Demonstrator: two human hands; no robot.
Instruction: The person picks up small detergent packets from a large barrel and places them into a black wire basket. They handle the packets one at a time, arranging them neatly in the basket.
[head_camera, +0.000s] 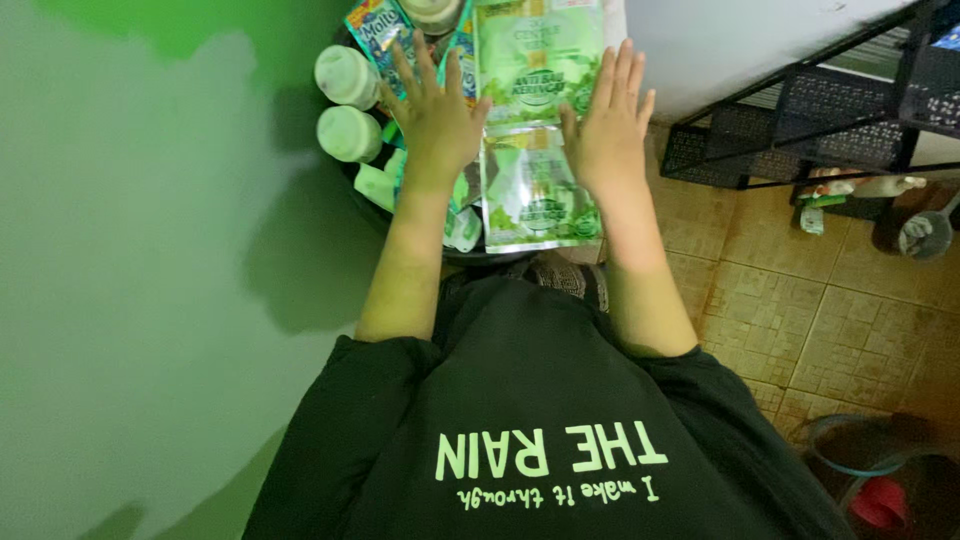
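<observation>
My left hand (435, 112) and my right hand (608, 125) are stretched out flat, fingers spread, palms down. Neither holds anything. They hover over a dark round tub (470, 255) full of packets and bottles. Between the hands lie two green refill pouches, an upper pouch (537, 55) and a lower pouch (535, 190). The left hand covers small sachets, with a blue packet (376, 30) just beyond its fingers. The right hand is at the pouches' right edge.
Two white capped bottles (346, 104) stand left of the left hand, against a green wall (150, 250). A black wire rack (810, 110) stands at right on a brown tiled floor (800, 300). A bucket with a red item (875, 480) sits at lower right.
</observation>
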